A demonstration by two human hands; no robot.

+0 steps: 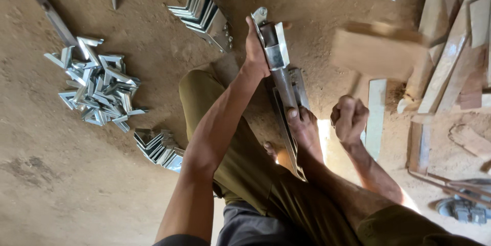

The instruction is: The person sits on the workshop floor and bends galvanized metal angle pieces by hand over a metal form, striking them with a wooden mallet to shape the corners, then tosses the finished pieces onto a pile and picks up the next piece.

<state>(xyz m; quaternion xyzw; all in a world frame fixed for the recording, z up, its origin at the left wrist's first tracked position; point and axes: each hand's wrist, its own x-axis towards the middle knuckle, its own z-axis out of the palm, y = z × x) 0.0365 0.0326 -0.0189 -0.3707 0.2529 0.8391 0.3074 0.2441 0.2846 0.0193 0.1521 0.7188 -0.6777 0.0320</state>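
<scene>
My left hand (255, 46) grips a shiny bent sheet-metal piece (279, 46) and holds it against the upper end of a long rusty iron bar (284, 95). The bar slopes from the dirt floor toward my legs. My bare foot (305, 129) presses on its lower part. My right hand (349, 119) is a closed fist around the handle of a wooden mallet (377, 51). The mallet's block head is blurred and raised to the right of the bar.
A loose heap of small metal angle brackets (97, 90) lies on the dirt at left. Nested stacks of brackets (204, 13) sit behind the bar and beside my knee (161, 147). Wooden planks (450, 46), a flat metal strip (376, 115) and rusty rods (450, 189) crowd the right side.
</scene>
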